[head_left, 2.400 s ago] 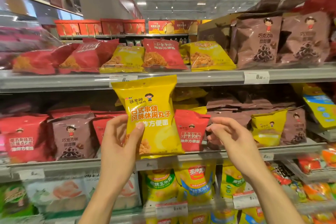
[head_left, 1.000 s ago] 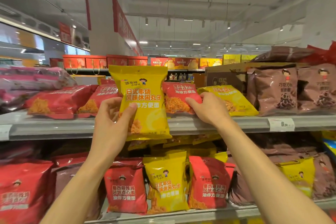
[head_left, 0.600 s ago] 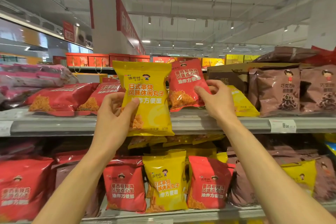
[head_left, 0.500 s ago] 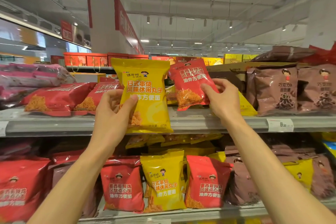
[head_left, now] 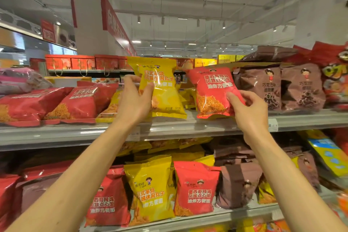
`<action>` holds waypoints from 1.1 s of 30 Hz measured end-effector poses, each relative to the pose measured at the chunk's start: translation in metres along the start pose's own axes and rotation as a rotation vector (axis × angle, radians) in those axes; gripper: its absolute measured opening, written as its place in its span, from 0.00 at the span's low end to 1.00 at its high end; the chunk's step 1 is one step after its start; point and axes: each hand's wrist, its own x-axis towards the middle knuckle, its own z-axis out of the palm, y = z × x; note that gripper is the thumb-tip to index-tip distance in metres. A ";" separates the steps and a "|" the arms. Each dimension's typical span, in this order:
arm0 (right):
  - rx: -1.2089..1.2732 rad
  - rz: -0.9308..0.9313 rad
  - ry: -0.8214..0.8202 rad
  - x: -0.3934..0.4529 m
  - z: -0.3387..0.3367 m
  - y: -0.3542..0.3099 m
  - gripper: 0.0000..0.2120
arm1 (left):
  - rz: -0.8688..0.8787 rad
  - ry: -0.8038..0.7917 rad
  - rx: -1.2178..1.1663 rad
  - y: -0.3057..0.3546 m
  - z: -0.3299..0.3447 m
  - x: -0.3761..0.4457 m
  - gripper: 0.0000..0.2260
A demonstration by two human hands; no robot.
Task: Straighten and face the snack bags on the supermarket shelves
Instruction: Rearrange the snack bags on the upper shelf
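My left hand (head_left: 134, 100) grips a yellow snack bag (head_left: 160, 88) by its left side and holds it upright over the top shelf (head_left: 169, 130), label facing me. My right hand (head_left: 248, 108) pinches the lower right corner of a red snack bag (head_left: 211, 88), which stands upright and slightly tilted just right of the yellow one. Both bags' bottom edges sit at the shelf's front. To the left, red bags (head_left: 75, 101) lie flat on the same shelf, with a yellow bag (head_left: 111, 108) lying behind my left hand.
Brown chocolate snack bags (head_left: 278, 86) stand at the right of the top shelf. The lower shelf (head_left: 207, 218) holds upright red (head_left: 195, 188), yellow (head_left: 150, 190) and brown bags (head_left: 237, 184). Red gift boxes (head_left: 81, 62) line a far aisle.
My right hand lifted the red bag off the shelf, stood it upright and carried it to the right. My left hand raised the yellow bag and set it over the top shelf.
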 end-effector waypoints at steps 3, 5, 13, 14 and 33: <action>0.016 -0.003 -0.003 0.000 -0.008 0.004 0.11 | 0.023 -0.054 0.108 0.003 0.021 0.009 0.13; 0.028 -0.002 -0.008 -0.001 -0.010 0.005 0.10 | -0.007 -0.124 0.171 0.003 0.033 0.011 0.17; 0.039 0.004 -0.017 -0.001 -0.015 0.007 0.09 | 0.138 -0.138 0.532 -0.001 0.034 0.009 0.29; 0.039 0.010 -0.020 0.000 -0.016 0.007 0.10 | 0.171 -0.220 0.555 -0.001 0.032 0.009 0.32; 0.038 0.035 -0.019 -0.010 -0.018 0.004 0.06 | 0.202 -0.592 0.648 -0.002 0.030 0.006 0.33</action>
